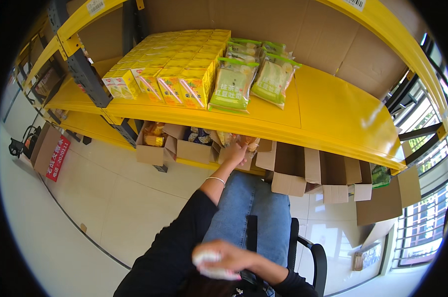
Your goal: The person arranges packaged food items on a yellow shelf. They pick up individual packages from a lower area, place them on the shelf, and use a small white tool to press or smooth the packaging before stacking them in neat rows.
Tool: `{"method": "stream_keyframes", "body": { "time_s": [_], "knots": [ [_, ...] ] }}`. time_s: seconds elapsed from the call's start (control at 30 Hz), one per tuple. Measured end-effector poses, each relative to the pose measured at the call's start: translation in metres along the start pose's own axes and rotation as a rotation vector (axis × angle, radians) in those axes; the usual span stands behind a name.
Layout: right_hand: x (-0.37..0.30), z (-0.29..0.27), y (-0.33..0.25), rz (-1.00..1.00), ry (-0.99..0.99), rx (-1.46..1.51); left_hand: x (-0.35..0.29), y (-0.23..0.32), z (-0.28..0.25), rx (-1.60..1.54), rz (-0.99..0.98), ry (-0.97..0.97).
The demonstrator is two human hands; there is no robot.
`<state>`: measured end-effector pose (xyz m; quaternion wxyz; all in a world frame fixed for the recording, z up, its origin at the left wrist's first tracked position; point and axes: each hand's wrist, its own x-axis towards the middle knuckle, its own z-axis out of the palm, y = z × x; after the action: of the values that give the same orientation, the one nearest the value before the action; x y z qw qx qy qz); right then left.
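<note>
Both hands are well apart. Left hand (pixel 236 152) stretches forward on a long black sleeve (pixel 179 237) into an open cardboard box (pixel 234 151) under the yellow shelf (pixel 328 106); its fingers sit among orange snack packets (pixel 243 142), but the shelf edge and box flap hide the fingertips, so I cannot tell whether they grip anything. A thin bracelet (pixel 216 179) circles that wrist. Right hand (pixel 224 260) lies low near the bottom edge, blurred, its fingers curled around something small and white (pixel 206 262) whose kind cannot be made out. Between the arms shows a leg in blue jeans (pixel 256 208) and part of a black chair (pixel 313 257). On the shelf stand rows of yellow cartons (pixel 177 64) beside green bags (pixel 234 84). More open boxes (pixel 303 171) line the tiled floor (pixel 115 198), their contents mostly in shadow.
</note>
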<state>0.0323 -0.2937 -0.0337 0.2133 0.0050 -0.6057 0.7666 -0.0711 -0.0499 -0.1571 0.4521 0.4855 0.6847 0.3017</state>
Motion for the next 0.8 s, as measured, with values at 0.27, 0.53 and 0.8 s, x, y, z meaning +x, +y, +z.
{"method": "stream_keyframes", "body": {
  "time_s": [0.27, 0.53, 0.8],
  "knots": [
    [-0.002, -0.08, -0.012, 0.458, 0.126, -0.445, -0.001, -0.014, 0.003, -0.331, -0.009, 0.02],
    [0.007, -0.285, 0.03, 0.37, 0.952, -1.319, -0.005, -0.044, 0.033, -0.756, 0.074, 0.067],
    [-0.006, -0.39, 0.112, 0.088, 0.792, -1.649, -0.026, -0.04, 0.041, -0.918, -0.033, 0.006]
  ]
}}
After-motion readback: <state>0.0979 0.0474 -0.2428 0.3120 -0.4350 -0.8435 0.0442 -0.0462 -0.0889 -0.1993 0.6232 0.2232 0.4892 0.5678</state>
